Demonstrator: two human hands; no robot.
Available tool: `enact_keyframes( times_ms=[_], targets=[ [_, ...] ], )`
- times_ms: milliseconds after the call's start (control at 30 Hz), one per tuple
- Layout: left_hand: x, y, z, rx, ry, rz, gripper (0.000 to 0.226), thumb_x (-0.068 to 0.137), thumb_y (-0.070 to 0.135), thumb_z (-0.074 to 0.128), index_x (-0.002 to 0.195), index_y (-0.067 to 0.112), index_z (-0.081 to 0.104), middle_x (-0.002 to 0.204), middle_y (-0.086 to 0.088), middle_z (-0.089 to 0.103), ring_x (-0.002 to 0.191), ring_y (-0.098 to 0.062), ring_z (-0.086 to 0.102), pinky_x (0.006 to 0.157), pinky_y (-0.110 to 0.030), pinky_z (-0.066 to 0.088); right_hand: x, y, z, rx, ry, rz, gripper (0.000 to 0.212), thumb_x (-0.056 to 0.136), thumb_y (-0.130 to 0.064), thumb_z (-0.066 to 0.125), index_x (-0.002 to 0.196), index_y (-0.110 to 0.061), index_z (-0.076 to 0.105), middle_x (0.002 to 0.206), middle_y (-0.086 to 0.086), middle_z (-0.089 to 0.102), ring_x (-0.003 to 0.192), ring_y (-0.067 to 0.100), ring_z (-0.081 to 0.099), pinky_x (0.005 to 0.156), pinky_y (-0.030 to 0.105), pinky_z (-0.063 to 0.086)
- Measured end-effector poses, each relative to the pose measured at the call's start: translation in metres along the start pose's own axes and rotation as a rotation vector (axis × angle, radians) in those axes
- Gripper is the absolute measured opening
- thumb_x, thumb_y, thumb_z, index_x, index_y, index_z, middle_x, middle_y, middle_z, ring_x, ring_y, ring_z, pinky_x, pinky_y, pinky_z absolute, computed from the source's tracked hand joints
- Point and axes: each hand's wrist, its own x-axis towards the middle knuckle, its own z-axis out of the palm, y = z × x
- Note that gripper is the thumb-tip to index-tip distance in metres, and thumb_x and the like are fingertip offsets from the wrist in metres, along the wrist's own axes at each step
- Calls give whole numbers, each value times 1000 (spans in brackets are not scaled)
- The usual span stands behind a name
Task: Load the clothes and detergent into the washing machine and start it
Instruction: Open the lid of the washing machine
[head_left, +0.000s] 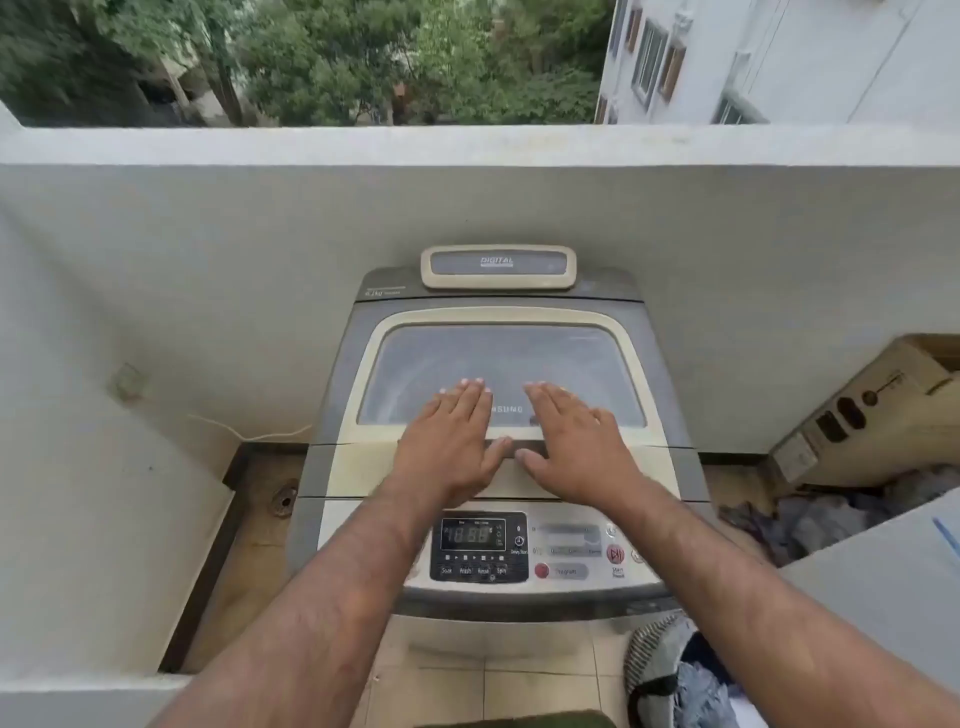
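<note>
A grey and cream top-loading washing machine (498, 291) stands against the balcony wall, its lid (571, 353) down. Both palms lie flat on the lid's front part. My left hand (449, 441) rests left of centre, my right hand (574, 444) right of centre, fingers spread, holding nothing. The control panel (480, 545) with a lit display sits just below my wrists. A red start button (615, 554) is on the panel's right. A striped basket with clothes (675, 675) stands on the floor at the lower right. I see no detergent.
A cardboard box (878, 410) leans at the right with a pile of clothes (831, 519) below it. A white ledge (883, 597) juts in at the right. A floor drain (284, 501) and a thin cable (244, 431) lie left of the machine.
</note>
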Motion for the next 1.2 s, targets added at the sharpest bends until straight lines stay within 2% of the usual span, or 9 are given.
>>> enact_keyframes(
  times_ms=[100,167,267,367,600,767,867,1033,1200],
  targets=[
    [-7,-1,18,-52,-72,-3,72,107,58,28,161,11,26,172,-10,22,160,-25,19,129,-41,14,-7,-1,24,-13,35,-24,56,102,-49,30,151,-26,42,162,-2,41,149,19,37,116,46,31],
    [-12,3,25,-56,-38,-13,68,105,56,32,155,10,36,168,-12,32,155,-28,28,126,-44,23,-16,-4,34,-32,90,-30,55,99,-49,24,140,-26,52,152,-3,51,141,19,46,111,45,35],
    [-15,4,24,-35,16,3,59,101,55,40,140,10,47,156,-13,44,142,-30,41,116,-45,33,-18,-6,32,-21,145,-21,50,95,-49,33,129,-23,59,139,-2,59,129,22,53,106,44,39],
    [-20,3,20,-12,42,29,54,97,56,46,127,11,51,139,-11,49,126,-30,46,104,-43,39,-19,-7,30,-33,147,-9,44,91,-50,47,122,-21,62,122,0,60,116,25,55,98,44,42],
    [-17,6,2,-31,20,25,40,93,51,61,111,17,51,116,-2,54,113,-24,49,97,-38,40,-19,-10,-1,-21,56,-37,31,94,-44,63,122,-32,61,115,-9,59,117,18,52,95,41,38],
    [-24,10,-34,-95,171,16,31,87,43,72,98,19,56,100,4,56,98,-19,51,84,-31,40,-27,-12,-38,-18,179,-133,26,96,-33,66,123,-31,65,115,-10,64,114,18,55,92,40,38],
    [-20,13,-72,-90,263,-19,32,85,41,76,100,18,61,100,4,58,94,-16,49,79,-28,35,-20,-14,-74,-18,252,-174,26,96,-32,67,122,-32,66,114,-10,63,113,17,55,94,39,38],
    [1,13,-124,-49,447,-85,35,79,38,82,100,14,68,101,-4,65,100,-27,59,86,-40,48,3,-21,-129,-37,414,-211,29,94,-29,69,124,-29,69,118,-6,67,116,21,58,95,43,41],
    [38,8,-147,56,638,-113,30,76,28,83,97,12,70,106,-7,62,98,-31,60,97,-45,45,37,-23,-153,-76,590,-185,27,90,-23,73,117,-26,73,114,-3,65,113,24,55,90,44,43]
  ],
)
